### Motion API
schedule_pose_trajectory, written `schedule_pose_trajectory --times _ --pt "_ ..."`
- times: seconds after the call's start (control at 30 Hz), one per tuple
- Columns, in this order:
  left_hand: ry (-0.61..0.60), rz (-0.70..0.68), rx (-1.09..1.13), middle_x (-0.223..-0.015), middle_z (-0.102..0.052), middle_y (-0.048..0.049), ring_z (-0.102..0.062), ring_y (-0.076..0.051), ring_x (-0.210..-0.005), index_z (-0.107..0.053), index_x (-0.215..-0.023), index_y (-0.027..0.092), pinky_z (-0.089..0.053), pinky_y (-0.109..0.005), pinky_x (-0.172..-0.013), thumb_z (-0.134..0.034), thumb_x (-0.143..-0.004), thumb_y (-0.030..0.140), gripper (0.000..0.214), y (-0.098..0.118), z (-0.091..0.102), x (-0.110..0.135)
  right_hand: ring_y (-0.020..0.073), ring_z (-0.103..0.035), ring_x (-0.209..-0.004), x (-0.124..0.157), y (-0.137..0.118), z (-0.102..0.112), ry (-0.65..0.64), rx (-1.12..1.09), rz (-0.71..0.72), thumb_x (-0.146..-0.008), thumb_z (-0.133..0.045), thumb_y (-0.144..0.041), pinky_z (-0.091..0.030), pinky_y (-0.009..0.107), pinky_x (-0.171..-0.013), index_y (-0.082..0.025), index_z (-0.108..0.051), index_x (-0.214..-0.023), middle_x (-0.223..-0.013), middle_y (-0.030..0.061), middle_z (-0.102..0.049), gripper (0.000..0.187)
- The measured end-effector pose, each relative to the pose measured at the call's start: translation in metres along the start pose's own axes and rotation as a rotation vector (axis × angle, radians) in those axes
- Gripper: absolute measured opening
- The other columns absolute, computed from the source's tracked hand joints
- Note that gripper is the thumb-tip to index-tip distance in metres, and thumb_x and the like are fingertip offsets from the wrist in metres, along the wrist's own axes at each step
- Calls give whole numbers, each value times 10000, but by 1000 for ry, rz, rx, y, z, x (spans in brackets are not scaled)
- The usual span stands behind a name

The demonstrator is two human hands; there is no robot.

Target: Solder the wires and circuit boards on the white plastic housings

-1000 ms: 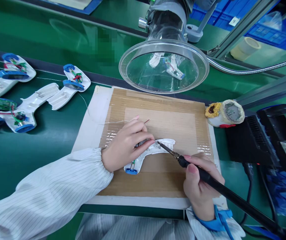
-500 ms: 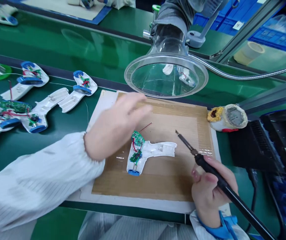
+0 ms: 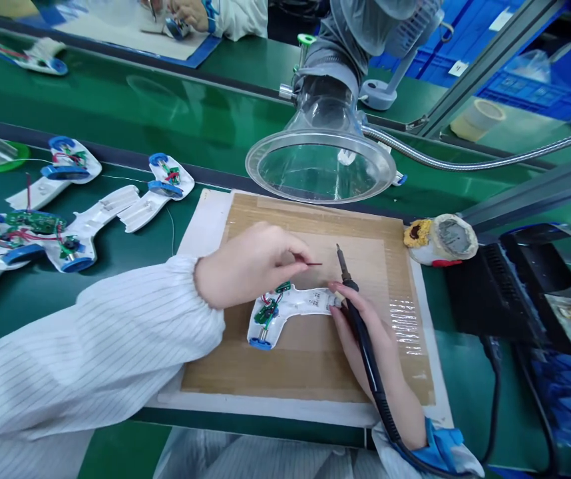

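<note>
On the brown board (image 3: 285, 369) lies a white T-shaped plastic housing half (image 3: 293, 307) with a green circuit board (image 3: 267, 311), red wires and a blue end ring (image 3: 260, 344). My left hand (image 3: 258, 263) is above its upper end, thumb and forefinger pinched on a thin dark red wire (image 3: 314, 264) whose end points right. My right hand (image 3: 373, 332) holds a black soldering iron (image 3: 363, 339), tip up and slightly right of the wire, apart from it. The right fingertips are at the housing's handle end; a small pale piece there is partly hidden.
A clear fume-extraction hood (image 3: 320, 166) hangs over the board's far edge. Several similar housings (image 3: 73, 233) lie at left. A small tub with yellow sponge (image 3: 418, 233) and a black soldering station (image 3: 495, 293) stand at right. Across the divider, a co-worker's hand (image 3: 190, 13) works.
My left hand has come down and closed on the red wire. My right hand has moved left with the soldering iron, to the housing's handle end; the iron now points more upright.
</note>
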State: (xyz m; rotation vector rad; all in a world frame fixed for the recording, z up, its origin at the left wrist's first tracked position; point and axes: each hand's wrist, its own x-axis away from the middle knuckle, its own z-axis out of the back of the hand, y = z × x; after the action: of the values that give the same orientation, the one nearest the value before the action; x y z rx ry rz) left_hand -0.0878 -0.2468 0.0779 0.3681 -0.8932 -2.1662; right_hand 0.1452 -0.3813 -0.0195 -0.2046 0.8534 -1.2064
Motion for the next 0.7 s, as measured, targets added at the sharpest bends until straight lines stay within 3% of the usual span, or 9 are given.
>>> schedule_pose_trajectory --times 0.1,0.2,0.27,0.37,0.5,0.6,0.7 --pt "29 -154 162 -954 -865 -2 -789 -152 -767 -869 -1072 216 -570 -250 -687 -655 -1107 197 218 0 -4 18 204 -870 -1200 1 0 0 19 -9 12 -1104 -672 -164 -734 308 -1026 -320 -648 -1519 -1369 38 -862 444" --pt "140 -272 -35 -1062 -849 -53 -804 -178 -921 -842 -1120 187 -601 -265 -777 -549 -1179 218 300 -3 -20 34 207 -865 -1215 1 -1 0 -6 -14 -5 -1108 -665 -166 -734 317 -1033 -316 -646 -1520 -1383 37 -856 439" --pt "238 -339 -227 -1075 -831 -84 -786 -192 -919 -811 -1138 161 -607 -297 -794 -465 -1195 168 351 -7 -36 40 203 -870 -1197 1 -2 -2 -7 -16 -18 -1112 -657 -164 -740 313 -1011 -311 -651 -1512 -1362 36 -863 427" --pt "380 -442 -393 -1000 -805 -88 -741 -228 -927 -772 -1044 154 -595 -365 -842 -488 -1165 108 312 -15 -58 45 199 -873 -1184 1 -4 -5 26 -26 -20 -1118 -646 -160 -745 316 -989 -317 -661 -1507 -1343 31 -871 420" --pt "453 -264 -206 -1183 -746 -106 -675 -297 -1240 -760 -957 198 -557 -463 -1079 -638 -1087 132 190 -18 -72 48 203 -874 -1173 2 -9 -2 57 -40 -40 -1117 -664 -180 -733 322 -984 -318 -696 -1478 -1330 32 -876 388" --pt "360 -170 -10 -1320 -682 -119 -649 -277 -1310 -767 -946 203 -545 -449 -1162 -624 -1068 130 201 -17 -73 50 207 -889 -937 9 -14 11 202 -48 -110 -1121 -695 -269 -720 318 -855 -279 -762 -1393 -1036 24 -904 280" --pt "302 -136 56 -1352 -665 -121 -658 -263 -1308 -762 -954 202 -548 -428 -1163 -611 -1074 141 202 -18 -73 51 170 -750 -623 18 -17 25 325 -166 -98 -1150 -649 -438 -624 305 -621 -239 -826 -1227 -720 -9 -773 278"
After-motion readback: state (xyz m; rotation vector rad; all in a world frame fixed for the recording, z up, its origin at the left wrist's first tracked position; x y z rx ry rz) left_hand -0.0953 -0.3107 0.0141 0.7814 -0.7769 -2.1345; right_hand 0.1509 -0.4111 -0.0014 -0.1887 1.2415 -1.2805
